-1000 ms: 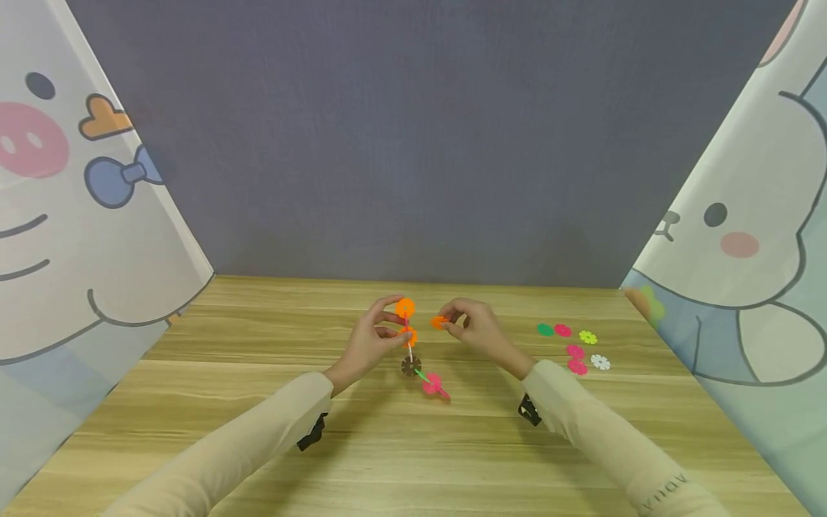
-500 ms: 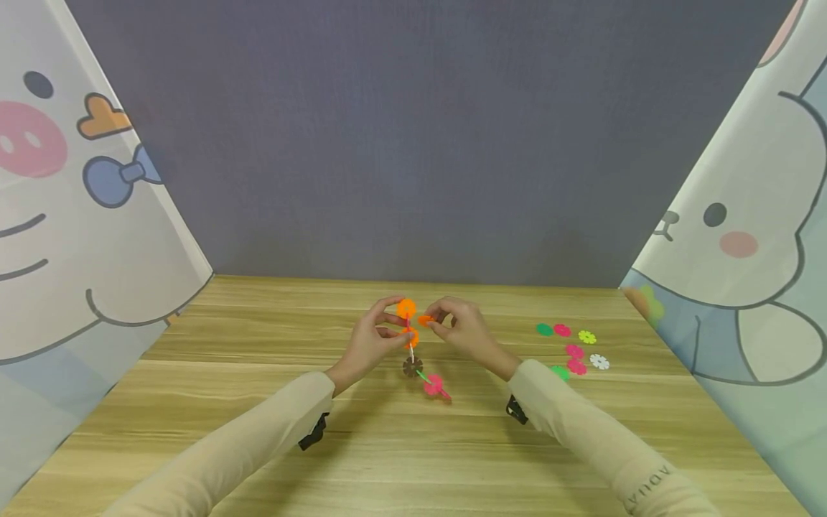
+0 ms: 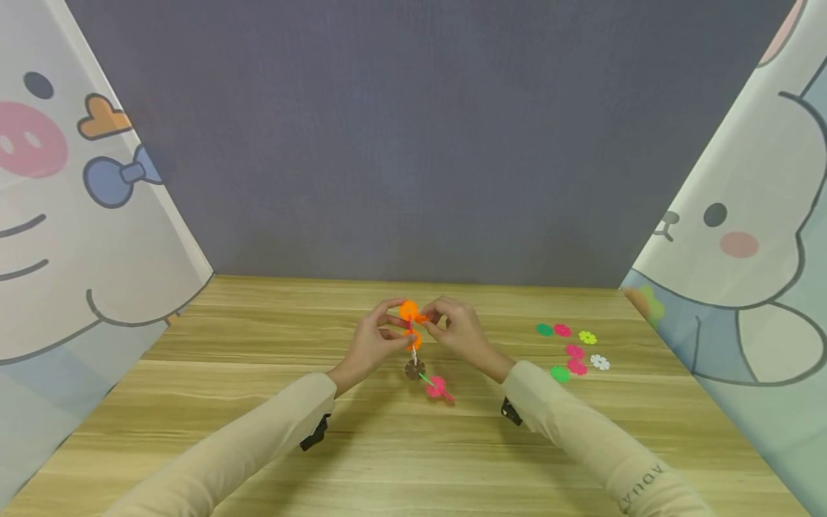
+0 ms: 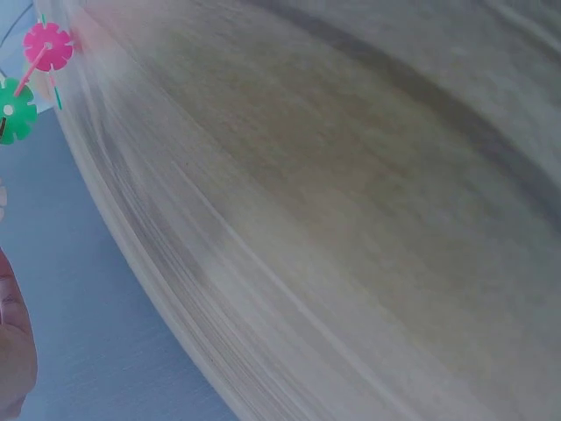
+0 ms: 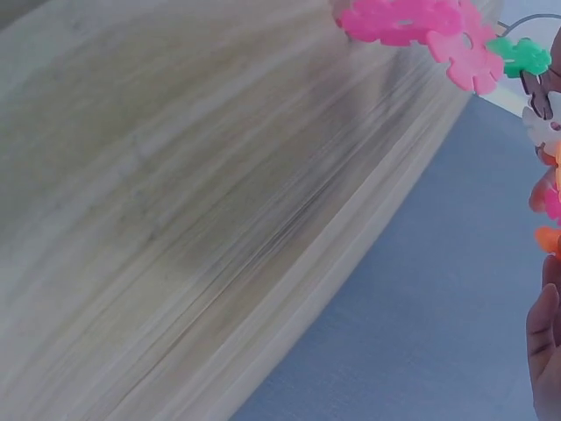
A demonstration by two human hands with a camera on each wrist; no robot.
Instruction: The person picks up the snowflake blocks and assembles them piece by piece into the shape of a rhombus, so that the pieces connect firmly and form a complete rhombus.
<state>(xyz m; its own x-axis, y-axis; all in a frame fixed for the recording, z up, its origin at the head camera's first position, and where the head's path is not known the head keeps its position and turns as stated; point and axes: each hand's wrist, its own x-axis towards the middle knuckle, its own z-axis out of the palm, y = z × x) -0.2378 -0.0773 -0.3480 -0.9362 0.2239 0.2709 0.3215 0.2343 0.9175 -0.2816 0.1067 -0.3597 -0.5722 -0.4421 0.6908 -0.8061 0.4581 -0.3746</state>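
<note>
A chain of notched discs hangs from my left hand [image 3: 375,339], whose thumb and fingers grip its upper part. Its top orange disc [image 3: 409,310] faces the camera, with a lower orange disc [image 3: 413,340] by the thumb. Below come a brown disc [image 3: 415,370] and a pink disc [image 3: 436,386]. With bent fingers, my right hand [image 3: 461,332] pinches another orange disc [image 3: 421,318], edge-on against the top one; whether they interlock, I cannot tell. The right wrist view shows the chain's pink disc [image 5: 466,46] and green disc [image 5: 524,56].
Several loose discs lie on the wooden table [image 3: 258,459] to the right, among them a white disc [image 3: 599,362], a yellow disc [image 3: 588,337] and a green disc [image 3: 560,374]. A dark panel [image 3: 413,143] stands behind the table, between cartoon-printed side sheets.
My right hand has moved left, bringing its orange disc up to the top disc of the chain. The chain has shifted slightly right and down. The left hand keeps its grip.
</note>
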